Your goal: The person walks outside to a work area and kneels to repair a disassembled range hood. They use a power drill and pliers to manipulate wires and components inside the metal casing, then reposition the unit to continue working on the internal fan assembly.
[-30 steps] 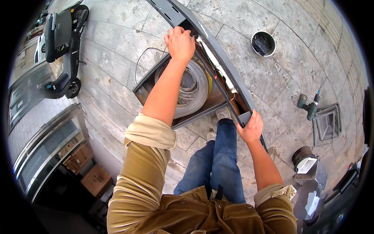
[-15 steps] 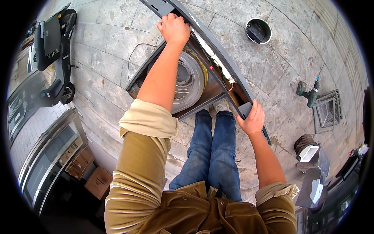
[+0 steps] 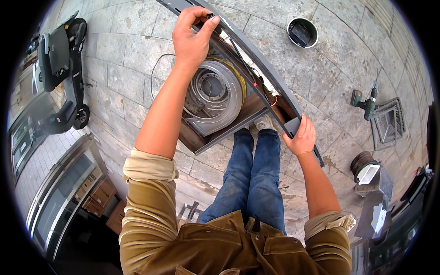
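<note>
A long grey metal panel [image 3: 281, 92] slants across an open metal casing on the ground, like a range hood taken apart. Inside the casing sits a round silver fan housing [image 3: 233, 106], with a yellow band along its edge. White strips and thin wires run along the panel's inner side. Near the panel's far end, my left hand [image 3: 190, 46] is closed, pinching a small black piece [image 3: 209, 15] between thumb and fingers. My right hand [image 3: 301, 137] grips the panel's near right end, thumb on the inner side and fingers over the edge.
A bucket [image 3: 316, 37] with a black object inside stands at the far right. Farther right lie a cordless drill [image 3: 368, 107] and a grey mesh tray [image 3: 388, 123]. Nearer are a dark fan wheel [image 3: 360, 161] and a metal box [image 3: 376, 185]. A scooter [image 3: 68, 98] is parked left.
My left hand has come off the panel's edge, turned thumb-up, and now pinches a small black piece. More of the fan housing shows. My right hand keeps its grip on the panel.
</note>
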Demonstrator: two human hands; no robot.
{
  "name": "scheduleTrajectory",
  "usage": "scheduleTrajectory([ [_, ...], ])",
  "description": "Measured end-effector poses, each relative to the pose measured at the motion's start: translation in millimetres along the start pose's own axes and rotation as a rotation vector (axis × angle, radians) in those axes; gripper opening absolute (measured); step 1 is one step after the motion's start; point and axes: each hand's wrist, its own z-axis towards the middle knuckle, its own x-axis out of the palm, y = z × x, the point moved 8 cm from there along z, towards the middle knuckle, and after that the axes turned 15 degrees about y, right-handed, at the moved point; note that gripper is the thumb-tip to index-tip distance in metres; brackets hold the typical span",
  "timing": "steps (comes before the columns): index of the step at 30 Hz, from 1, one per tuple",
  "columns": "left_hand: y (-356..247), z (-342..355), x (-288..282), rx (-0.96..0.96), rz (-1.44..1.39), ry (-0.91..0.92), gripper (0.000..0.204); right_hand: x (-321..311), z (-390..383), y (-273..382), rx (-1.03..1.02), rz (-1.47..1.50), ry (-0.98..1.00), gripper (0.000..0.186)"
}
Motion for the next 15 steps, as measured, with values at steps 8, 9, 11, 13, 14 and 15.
scheduleTrajectory([
  [8,22.1,2.0,1.6,-0.222,-0.153,0.063,0.019,1.5,-2.1,-2.4,0.022,0.004,0.015,0.086],
  [9,21.5,6.3,3.3,-0.210,-0.169,0.064,0.021,1.3,-2.5,-3.2,0.025,0.001,0.014,0.086],
  [11,20.6,15.1,9.1,-0.204,-0.188,0.091,0.023,1.5,-1.9,-4.6,0.025,0.009,0.017,0.086],
  [13,24.0,21.4,13.8,-0.215,-0.187,0.121,0.024,2.1,-2.7,-4.3,0.026,0.017,0.023,0.086],
  [14,26.7,25.5,16.2,-0.229,-0.179,0.138,0.024,1.7,-3.0,-4.7,0.027,0.018,0.028,0.086],
  [15,25.9,31.6,17.0,-0.236,-0.170,0.157,0.025,0.8,-1.3,-5.1,0.032,0.021,0.027,0.085],
])
